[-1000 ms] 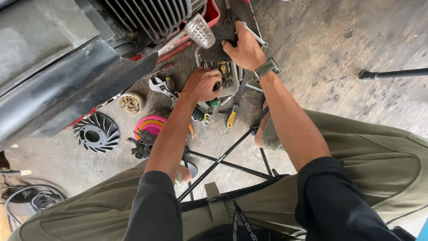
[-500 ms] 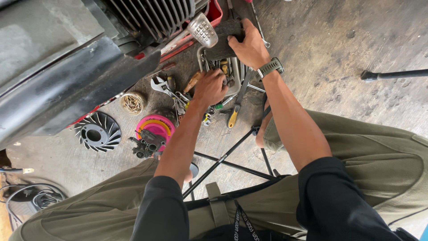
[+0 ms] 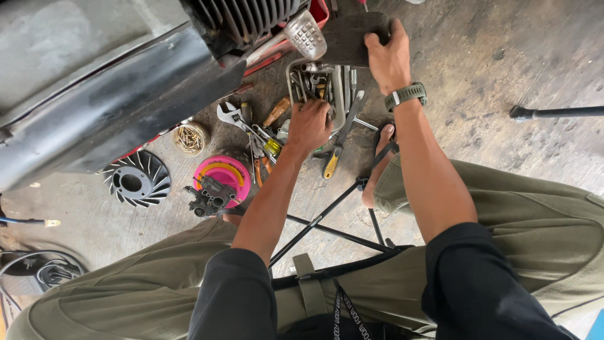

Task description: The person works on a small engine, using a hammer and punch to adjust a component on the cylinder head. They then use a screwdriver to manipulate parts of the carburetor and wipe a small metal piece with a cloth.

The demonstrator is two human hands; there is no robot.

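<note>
Concrete workshop floor [image 3: 503, 69], stained and dusty, formed the ground on which a seated person worked beside a small engine with cooling fins [image 3: 245, 19].

Left hand [image 3: 309, 124]: fingers curled downward into the heap of loose hand tools [image 3: 277, 135], knuckles up. Whether the fingertips had closed on any one tool could not be told, since the palm hid them. Half a second earlier this hand lay slightly higher, over the metal tray [image 3: 336, 104]; it had since drawn back toward the tray's near edge, which suggested that the search through the tools was continuing, not finished.

Right hand [image 3: 389, 58]: fingers wrapped over the edge of a dark flat piece [image 3: 349, 39], lifted above the tray. Compared with the earlier views, the hand held its grip and position close to the engine, so the piece remained raised while the other hand rummaged.

Outward from the hands: an adjustable wrench [image 3: 229, 114] lay left of the tool heap, a yellow-handled screwdriver [image 3: 332, 165] just below it, and a ribbed silver pedal [image 3: 306, 34] projected beside the dark piece. Farther left stood a pink round container [image 3: 220, 171] with a small black engine part [image 3: 207, 195] on it, a tin of screws [image 3: 189, 138], and a black finned fan wheel [image 3: 137, 182].
</note>
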